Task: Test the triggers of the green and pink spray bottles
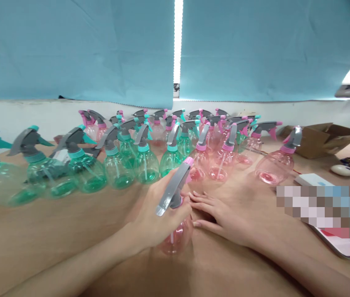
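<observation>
A pink spray bottle [175,239] with a grey and pink trigger head stands upright near the middle of the table. My left hand [162,210] is wrapped round its neck, just under the head. To the right, my right hand [221,214] lies low with its fingers spread, the fingertips close beside the bottle; whether they touch it I cannot tell. Beyond my hands is a row of green spray bottles [146,167] on the left and pink spray bottles [219,165] on the right.
More spray bottles crowd behind the front row, before a white wall [23,117]. One pink bottle [275,167] stands apart at the right. Further right are an open cardboard box [320,140], a white mouse [342,170] and a white box [312,180] on the table [78,222].
</observation>
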`<state>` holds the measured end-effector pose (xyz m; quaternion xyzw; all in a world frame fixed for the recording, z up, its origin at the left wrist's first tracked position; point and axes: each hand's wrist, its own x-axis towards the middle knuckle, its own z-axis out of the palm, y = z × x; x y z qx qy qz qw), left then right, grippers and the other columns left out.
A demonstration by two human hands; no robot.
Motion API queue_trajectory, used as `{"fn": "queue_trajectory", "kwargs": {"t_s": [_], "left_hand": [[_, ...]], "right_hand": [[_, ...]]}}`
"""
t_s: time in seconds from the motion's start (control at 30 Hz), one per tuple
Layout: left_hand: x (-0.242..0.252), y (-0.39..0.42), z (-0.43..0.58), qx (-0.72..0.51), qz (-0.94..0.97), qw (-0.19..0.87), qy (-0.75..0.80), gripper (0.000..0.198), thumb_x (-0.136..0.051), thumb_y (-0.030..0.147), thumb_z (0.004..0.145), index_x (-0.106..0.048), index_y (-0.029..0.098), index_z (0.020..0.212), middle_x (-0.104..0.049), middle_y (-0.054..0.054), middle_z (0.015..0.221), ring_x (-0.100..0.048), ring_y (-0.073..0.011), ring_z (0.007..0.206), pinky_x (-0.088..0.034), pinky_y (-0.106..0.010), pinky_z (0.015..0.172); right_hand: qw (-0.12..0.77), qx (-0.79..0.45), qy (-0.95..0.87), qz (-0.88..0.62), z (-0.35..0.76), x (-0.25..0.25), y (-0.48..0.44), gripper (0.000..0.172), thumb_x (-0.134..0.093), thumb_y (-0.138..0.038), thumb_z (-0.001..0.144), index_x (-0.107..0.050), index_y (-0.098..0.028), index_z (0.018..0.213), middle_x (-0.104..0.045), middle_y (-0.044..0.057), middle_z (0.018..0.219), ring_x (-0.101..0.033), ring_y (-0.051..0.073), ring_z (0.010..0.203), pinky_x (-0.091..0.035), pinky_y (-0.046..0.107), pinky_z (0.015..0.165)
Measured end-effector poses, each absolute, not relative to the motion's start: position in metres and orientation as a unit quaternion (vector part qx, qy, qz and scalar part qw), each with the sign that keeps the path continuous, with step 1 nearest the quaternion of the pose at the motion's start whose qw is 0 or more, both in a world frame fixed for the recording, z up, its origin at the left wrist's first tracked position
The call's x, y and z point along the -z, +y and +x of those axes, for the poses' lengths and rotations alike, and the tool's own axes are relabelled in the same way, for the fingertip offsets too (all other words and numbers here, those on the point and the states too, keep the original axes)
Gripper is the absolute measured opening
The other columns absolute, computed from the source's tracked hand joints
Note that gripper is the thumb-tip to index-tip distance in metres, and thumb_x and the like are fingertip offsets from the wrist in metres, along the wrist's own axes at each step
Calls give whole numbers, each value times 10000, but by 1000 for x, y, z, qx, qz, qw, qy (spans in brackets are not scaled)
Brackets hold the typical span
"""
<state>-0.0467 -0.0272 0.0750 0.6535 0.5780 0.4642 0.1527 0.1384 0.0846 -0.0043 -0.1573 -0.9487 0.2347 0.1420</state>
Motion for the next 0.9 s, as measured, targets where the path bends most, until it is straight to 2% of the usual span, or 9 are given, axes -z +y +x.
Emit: {"fn": "queue_trajectory", "kwargs": {"t_s": [0.1,0.2,0.37,0.53,0.63,0.73,0.9], "left_hand": [[-75,-28,-46,-460,644,138,595,202,-534,153,779,-565,246,956,-589,44,740,-555,-121,603,-477,-231,559],[-74,-29,-44,-462,634,142,603,248,-537,142,785,-570,260,1001,-580,49,743,-552,-121,612,-471,-226,551],[-70,-29,-43,-476,624,173,595,278,-526,149,838,-568,277,1082,-587,36,825,-570,-122,681,-520,-262,665],[-67,-28,-43,-489,618,165,592,406,-533,144,845,-520,309,1215,-627,19,942,-611,-136,758,-535,-293,729],[-67,-27,-42,-496,619,158,588,405,-540,135,833,-530,302,1202,-631,24,937,-625,-139,778,-542,-308,763],[-67,-26,-43,-489,622,153,593,338,-558,157,826,-561,275,1142,-630,34,843,-610,-135,715,-541,-287,696],[-66,-24,-45,-494,626,138,588,277,-562,194,837,-564,259,1106,-631,28,839,-611,-134,691,-539,-288,677]], "right_hand": [[135,-231,-951,-155,138,4,85,542,-509,-534,934,-488,-261,1403,-480,63,1467,-381,252,1388,-272,491,1168],[136,-235,-950,-156,138,4,85,535,-507,-534,935,-505,-249,1388,-490,67,1459,-385,255,1385,-274,491,1169],[138,-232,-950,-157,138,4,84,525,-502,-539,936,-512,-261,1381,-502,64,1449,-385,258,1385,-287,502,1161],[133,-230,-951,-158,138,4,85,525,-505,-532,937,-516,-246,1378,-500,71,1450,-384,259,1385,-275,500,1167],[131,-232,-951,-158,138,3,84,530,-511,-531,935,-520,-236,1375,-506,76,1445,-384,263,1385,-266,502,1170],[127,-232,-951,-163,138,3,84,540,-504,-537,935,-528,-214,1367,-495,83,1453,-384,264,1385,-270,495,1170],[127,-232,-951,-163,138,3,84,548,-499,-545,935,-525,-212,1370,-499,81,1451,-377,264,1389,-270,492,1171]]}}
